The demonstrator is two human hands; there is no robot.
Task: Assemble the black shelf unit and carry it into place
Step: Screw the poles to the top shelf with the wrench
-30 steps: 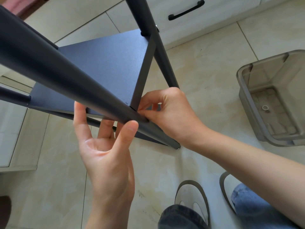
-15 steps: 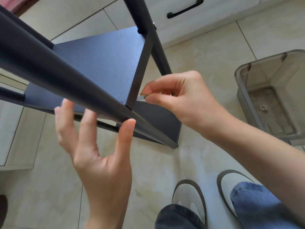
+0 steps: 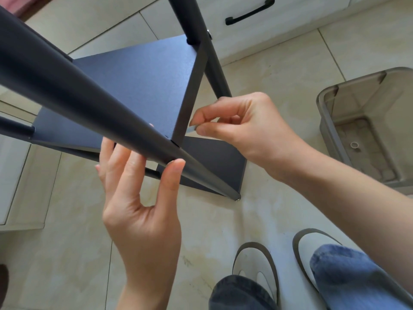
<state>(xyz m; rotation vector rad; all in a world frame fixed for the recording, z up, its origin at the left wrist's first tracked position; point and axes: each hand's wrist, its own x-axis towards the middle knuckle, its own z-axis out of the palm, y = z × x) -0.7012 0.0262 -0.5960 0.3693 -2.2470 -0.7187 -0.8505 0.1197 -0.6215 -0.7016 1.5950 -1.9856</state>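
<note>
The black shelf unit [image 3: 143, 86] stands on the tiled floor below me, seen from above, with a thick black post [image 3: 73, 95] running across the view and a lower shelf [image 3: 214, 162] beneath. My left hand [image 3: 143, 198] reaches up from below, its thumb tip touching the post near the shelf corner and its fingers straight behind the post. My right hand [image 3: 241, 128] pinches a small grey metal tool [image 3: 192, 128] between thumb and forefinger, right beside the shelf's front rail [image 3: 190, 95].
A grey translucent plastic bin [image 3: 366, 130] sits on the floor at the right. White cabinets with a black handle [image 3: 249, 12] line the back, and another cabinet is at the left. My two slippered feet [image 3: 257, 265] stand at the bottom.
My right hand rose from the post's lower end to the shelf rail, now pinching the small tool. My left hand loosened its grip on the post and opened.
</note>
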